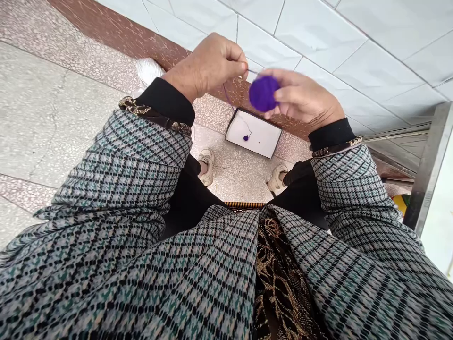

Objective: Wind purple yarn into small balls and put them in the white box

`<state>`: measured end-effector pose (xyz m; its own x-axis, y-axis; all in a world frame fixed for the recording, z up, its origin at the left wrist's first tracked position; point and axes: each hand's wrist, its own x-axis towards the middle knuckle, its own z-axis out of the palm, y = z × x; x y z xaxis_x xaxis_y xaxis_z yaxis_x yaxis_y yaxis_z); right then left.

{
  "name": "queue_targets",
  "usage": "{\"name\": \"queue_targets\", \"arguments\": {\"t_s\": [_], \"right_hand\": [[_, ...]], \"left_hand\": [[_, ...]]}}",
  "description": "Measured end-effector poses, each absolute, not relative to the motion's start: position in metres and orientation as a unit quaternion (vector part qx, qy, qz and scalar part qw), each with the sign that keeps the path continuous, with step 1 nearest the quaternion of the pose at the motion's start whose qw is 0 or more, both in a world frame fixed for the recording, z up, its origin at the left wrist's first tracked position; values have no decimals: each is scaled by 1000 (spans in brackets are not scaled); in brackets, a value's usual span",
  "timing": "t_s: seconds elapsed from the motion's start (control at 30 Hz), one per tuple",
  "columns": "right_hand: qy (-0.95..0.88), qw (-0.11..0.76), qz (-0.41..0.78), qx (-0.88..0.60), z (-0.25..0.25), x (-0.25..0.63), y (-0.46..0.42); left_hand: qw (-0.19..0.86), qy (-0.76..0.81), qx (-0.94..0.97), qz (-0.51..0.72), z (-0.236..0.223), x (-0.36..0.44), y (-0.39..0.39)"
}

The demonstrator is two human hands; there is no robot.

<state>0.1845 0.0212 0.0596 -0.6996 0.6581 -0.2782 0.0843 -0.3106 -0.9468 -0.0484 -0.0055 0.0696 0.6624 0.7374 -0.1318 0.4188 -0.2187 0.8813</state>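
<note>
Terrazzo floor (233, 184) supports the shallow white tray (269, 141), seemingly to contain the small purple yarn ball (246, 138); above, the left hand (219, 61), grip closed, pinches the purple strand (252, 72), apparently for tension; the right hand (302, 97), fingers curled, secures the round purple yarn piece (262, 93)

Bright, diffuse light leaves only soft shadows on the speckled floor (240, 179). Wall tiles (311, 47) at 1 o'clock carry pale sheen; a white panel (440, 208) at 3 o'clock looks washed out. The purple ball (262, 93) and right hand (300, 100), between 1 and 2 o'clock, blur slightly. Wide-angle distortion stretches the checked coat (148, 278) toward 5 and 7 o'clock.
</note>
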Motion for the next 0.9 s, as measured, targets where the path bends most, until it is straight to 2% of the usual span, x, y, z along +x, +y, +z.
{"name": "queue_targets", "arguments": {"t_s": [0.13, 0.2, 0.27, 0.33, 0.4, 0.47, 0.53, 0.6, 0.67, 0.7, 0.77, 0.83, 0.9], "right_hand": [[-464, 456, 696, -303, 74, 176, 29], [-435, 510, 638, -379, 68, 171, 38], [-481, 428, 594, -483, 58, 170, 43], [-551, 274, 593, -520, 51, 173, 40], [-588, 156, 649, -456, 50, 180, 32], [-584, 144, 714, -360, 56, 185, 24], [-548, 234, 746, -297, 66, 187, 21], [-474, 378, 745, -278, 74, 183, 24], [-399, 482, 722, -296, 77, 176, 31], [-384, 497, 706, -329, 76, 172, 34], [-418, 448, 657, -439, 70, 168, 38], [-502, 306, 619, -521, 63, 169, 36], [-574, 164, 639, -485, 60, 175, 29]], "left_hand": [[501, 387, 758, 159, 59, -44, -4], [514, 377, 755, 152, 56, -41, -5], [527, 359, 753, 163, 58, -39, -6], [526, 371, 735, 214, 64, -39, -8], [500, 433, 692, 289, 70, -41, -10], [459, 511, 637, 349, 72, -42, -10], [431, 569, 606, 352, 70, -41, -9], [440, 575, 620, 302, 66, -40, -8], [482, 505, 675, 239, 62, -39, -8], [503, 452, 705, 214, 62, -39, -8], [536, 359, 742, 183, 63, -39, -11], [542, 338, 742, 203, 65, -41, -12], [531, 385, 701, 279, 65, -43, -12]]}}
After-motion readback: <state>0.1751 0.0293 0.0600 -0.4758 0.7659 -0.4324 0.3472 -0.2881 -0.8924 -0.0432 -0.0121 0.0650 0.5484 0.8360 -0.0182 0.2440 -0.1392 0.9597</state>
